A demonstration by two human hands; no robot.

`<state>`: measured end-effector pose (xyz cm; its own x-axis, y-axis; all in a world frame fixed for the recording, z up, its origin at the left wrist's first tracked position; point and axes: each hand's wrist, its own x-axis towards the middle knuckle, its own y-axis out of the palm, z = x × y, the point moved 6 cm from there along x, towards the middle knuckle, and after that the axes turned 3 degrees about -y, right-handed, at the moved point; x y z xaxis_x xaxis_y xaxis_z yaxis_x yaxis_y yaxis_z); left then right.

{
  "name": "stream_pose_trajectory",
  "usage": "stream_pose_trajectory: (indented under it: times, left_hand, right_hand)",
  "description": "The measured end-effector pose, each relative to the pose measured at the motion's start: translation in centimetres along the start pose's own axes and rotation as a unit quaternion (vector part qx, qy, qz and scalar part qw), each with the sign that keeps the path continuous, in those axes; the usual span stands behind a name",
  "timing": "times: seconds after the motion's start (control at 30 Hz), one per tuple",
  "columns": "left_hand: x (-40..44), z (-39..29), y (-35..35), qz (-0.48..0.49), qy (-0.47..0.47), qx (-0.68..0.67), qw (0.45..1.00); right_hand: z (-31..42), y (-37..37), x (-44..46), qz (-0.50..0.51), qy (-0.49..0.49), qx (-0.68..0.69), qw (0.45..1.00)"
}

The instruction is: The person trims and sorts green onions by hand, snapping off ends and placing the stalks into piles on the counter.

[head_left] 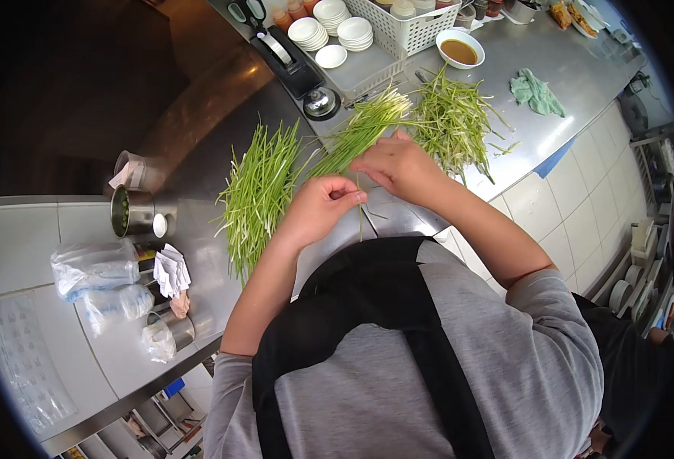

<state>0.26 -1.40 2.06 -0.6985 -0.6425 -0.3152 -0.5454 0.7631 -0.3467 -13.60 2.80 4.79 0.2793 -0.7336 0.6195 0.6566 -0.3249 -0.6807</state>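
Observation:
My left hand (325, 205) is closed, thumb and fingertip pinching a thin green chive stalk (361, 222) whose lower end hangs down over the counter edge. Just above it to the right, my right hand (402, 167) has its fingers drawn together at the upper part of that stalk; its fingertips are partly hidden. Under and behind both hands lies a bunch of chives (360, 130) with pale ends pointing away. Left of my left hand spreads a pile of long green chives (260, 191). Beyond my right hand is a looser, tangled heap of green and pale pieces (455, 115).
On the steel counter (574, 73) stand a bowl of brown sauce (459, 50), a white basket (413, 29), stacked small dishes (308, 34), a tape dispenser (287, 65), a call bell (321, 102) and a green cloth (537, 92). At left are a metal pot (132, 211) and plastic bags (96, 268).

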Motion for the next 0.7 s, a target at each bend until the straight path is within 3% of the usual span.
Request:
stream_pose_trajectory:
  times: [0.03, 0.07, 0.1, 0.13, 0.2, 0.27, 0.33, 0.37, 0.43, 0.57, 0.63, 0.7]
  left_hand:
    - [-0.1, 0.0, 0.1, 0.01, -0.005, 0.016, 1.0]
    - [-0.1, 0.1, 0.1, 0.02, -0.009, 0.031, 0.999]
    - [-0.1, 0.4, 0.0, 0.017, -0.012, 0.029, 0.999]
    - [-0.3, 0.8, -0.5, -0.006, -0.013, 0.047, 0.999]
    - [-0.6, 2.0, -2.0, -0.033, -0.017, 0.065, 0.997]
    - [-1.6, 3.2, -6.2, -0.189, -0.032, 0.24, 0.952]
    - [-2.6, 4.1, -9.6, -0.256, -0.085, 0.381, 0.884]
    - [-2.9, 5.2, -11.1, -0.256, -0.087, 0.38, 0.884]
    - [-3.3, 6.8, -13.2, -0.275, -0.116, 0.447, 0.843]
    - [-3.6, 6.7, -12.7, -0.349, -0.136, 0.437, 0.818]
    - [-3.5, 5.2, -10.1, -0.363, -0.019, 0.468, 0.806]
    - [-3.0, 5.4, -6.8, -0.316, 0.008, 0.474, 0.822]
  right_hand:
    - [0.3, 0.1, -0.1, 0.002, -0.001, 0.003, 1.0]
    - [-1.1, 0.4, -0.5, -0.013, 0.16, 0.225, 0.961]
    - [-2.1, 1.5, -1.4, -0.026, 0.31, 0.429, 0.848]
    - [-2.6, 1.5, -1.4, -0.023, 0.308, 0.433, 0.847]
    - [-6.2, 0.1, -2.2, -0.116, 0.346, 0.44, 0.82]
    - [-9.4, -1.8, -3.2, -0.095, 0.368, 0.265, 0.886]
    - [-11.7, -4.1, -4.1, -0.069, 0.268, -0.072, 0.958]
    - [-12.1, -4.7, -4.8, -0.068, 0.268, -0.07, 0.959]
    - [-12.4, -5.3, -5.4, 0.033, 0.268, -0.321, 0.908]
    - [-8.8, -4.8, -4.8, 0.01, 0.222, -0.3, 0.928]
    - [-6.9, -1.2, -6.7, 0.113, 0.214, -0.156, 0.958]
    - [-2.7, 2.0, -8.0, 0.192, 0.147, -0.11, 0.964]
